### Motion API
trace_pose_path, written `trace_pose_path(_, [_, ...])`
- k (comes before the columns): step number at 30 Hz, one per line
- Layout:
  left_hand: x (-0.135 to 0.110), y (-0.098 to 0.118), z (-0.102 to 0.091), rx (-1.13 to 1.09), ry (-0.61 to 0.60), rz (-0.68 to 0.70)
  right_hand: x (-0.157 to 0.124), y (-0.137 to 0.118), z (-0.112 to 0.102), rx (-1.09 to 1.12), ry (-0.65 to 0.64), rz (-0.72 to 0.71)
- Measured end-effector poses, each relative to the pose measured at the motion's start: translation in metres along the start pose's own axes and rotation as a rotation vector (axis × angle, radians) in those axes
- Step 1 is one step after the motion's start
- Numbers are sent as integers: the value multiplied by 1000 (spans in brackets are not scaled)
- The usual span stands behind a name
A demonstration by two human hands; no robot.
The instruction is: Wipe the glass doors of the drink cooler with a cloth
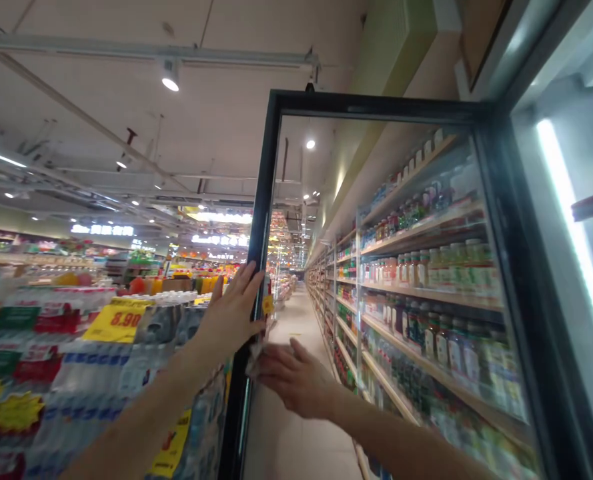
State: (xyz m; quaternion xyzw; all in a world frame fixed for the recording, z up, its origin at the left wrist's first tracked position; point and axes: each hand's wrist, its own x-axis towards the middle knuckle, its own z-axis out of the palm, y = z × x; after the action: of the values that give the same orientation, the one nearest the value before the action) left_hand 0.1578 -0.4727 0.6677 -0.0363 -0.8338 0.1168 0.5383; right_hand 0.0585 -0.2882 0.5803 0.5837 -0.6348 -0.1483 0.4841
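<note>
A glass door with a black frame (265,200) stands swung out in front of me. My left hand (233,310) lies against the outer upright of this frame, fingers stretched and apart, thumb toward the glass side. Just below it, my right hand (293,380) reaches in from the right with its fingers together. Under those fingertips is a pale crumpled wipe (257,357), pressed at the inner edge of the same upright. Blur hides whether it is cloth, tissue or film.
Lit cooler interior (576,220) opens at the right. Through the glass show long shelves (426,293) of bottles and an aisle floor (301,320). To the left are stacked bottle packs (91,380) with a yellow price sign (119,321). Ceiling lamps (170,79) hang above.
</note>
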Motion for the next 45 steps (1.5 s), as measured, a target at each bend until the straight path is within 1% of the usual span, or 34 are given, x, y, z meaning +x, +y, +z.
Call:
trace_pose_path(1, [-5, 2, 2, -1, -16, 14, -16, -4, 2, -9, -1, -40])
trace_pose_path(2, [-10, 4, 4, -3, -31, 23, -29, 0, 1, -36, 20, -39])
trace_pose_path(3, [-15, 7, 6, -8, -41, 28, -40, 9, -3, -80, 58, 23])
trace_pose_path(4, [-18, 11, 9, -14, -45, 27, -47, 23, -10, -139, 114, 151])
trace_pose_path(6, [-24, 23, 15, -25, -42, 28, -54, 50, -24, -256, 230, 451])
trace_pose_path(7, [-26, 31, 18, -28, -40, 40, -55, 58, -29, -300, 277, 565])
trace_pose_path(8, [-28, 39, 22, -30, -41, 58, -56, 60, -32, -327, 305, 623])
trace_pose_path(9, [-29, 46, 25, -31, -47, 77, -58, 56, -33, -339, 315, 629])
trace_pose_path(10, [-30, 53, 29, -31, -54, 92, -61, 48, -31, -338, 304, 588])
trace_pose_path(12, [-32, 64, 34, -33, -61, 100, -70, 28, -27, -315, 230, 430])
trace_pose_path(13, [-33, 67, 36, -34, -59, 93, -75, 22, -27, -304, 194, 353])
trace_pose_path(14, [-34, 69, 37, -35, -56, 84, -78, 21, -28, -302, 181, 314])
trace_pose_path(15, [-35, 70, 37, -34, -55, 75, -79, 24, -31, -313, 192, 327])
trace_pose_path(16, [-35, 70, 37, -34, -56, 66, -79, 31, -36, -336, 220, 396])
trace_pose_path(18, [-36, 70, 36, -34, -67, 49, -75, 46, -45, -390, 297, 624])
trace_pose_path(19, [-36, 70, 35, -35, -73, 41, -73, 50, -47, -406, 316, 716])
trace_pose_path(20, [-35, 70, 35, -37, -77, 35, -72, 48, -47, -408, 315, 755])
trace_pose_path(21, [-35, 70, 35, -40, -80, 31, -74, 42, -43, -393, 293, 742])
trace_pose_path(24, [-33, 69, 35, -51, -84, 22, -89, 8, -24, -310, 239, 569])
trace_pose_path(25, [-33, 69, 35, -55, -87, 21, -95, -1, -18, -292, 239, 554])
trace_pose_path(26, [-33, 71, 35, -60, -92, 17, -102, -6, -13, -287, 246, 584])
trace_pose_path(28, [-35, 78, 36, -71, -100, -14, -109, -4, -12, -330, 289, 751])
trace_pose_path(30, [-39, 93, 40, -88, -90, -57, -108, 2, -14, -390, 334, 938])
trace_pose_path(31, [-42, 101, 44, -98, -77, -69, -105, 4, -16, -399, 345, 975])
trace_pose_path(32, [-46, 110, 48, -106, -59, -74, -101, 3, -16, -384, 332, 964])
trace_pose_path(34, [-53, 125, 57, -114, -26, -68, -95, -4, -13, -314, 275, 851])
trace_pose_path(35, [-56, 129, 60, -115, -13, -62, -95, -7, -12, -283, 254, 798])
trace_pose_path(36, [-58, 132, 63, -117, -2, -61, -97, -9, -10, -271, 255, 780])
trace_pose_path(37, [-59, 133, 65, -117, 7, -64, -102, -9, -10, -282, 280, 807])
trace_pose_path(40, [-59, 132, 66, -120, -2, -53, -118, 0, -12, -382, 415, 1044])
trace_pose_path(41, [-59, 131, 66, -121, -9, -56, -121, 1, -12, -406, 442, 1104])
trace_pose_path(42, [-58, 130, 67, -121, -15, -59, -121, 0, -13, -409, 440, 1121])
trace_pose_path(43, [-58, 129, 67, -122, -19, -61, -119, -3, -12, -388, 408, 1084])
trace_pose_path(45, [-58, 127, 68, -126, -14, -67, -114, -11, -9, -310, 305, 905])
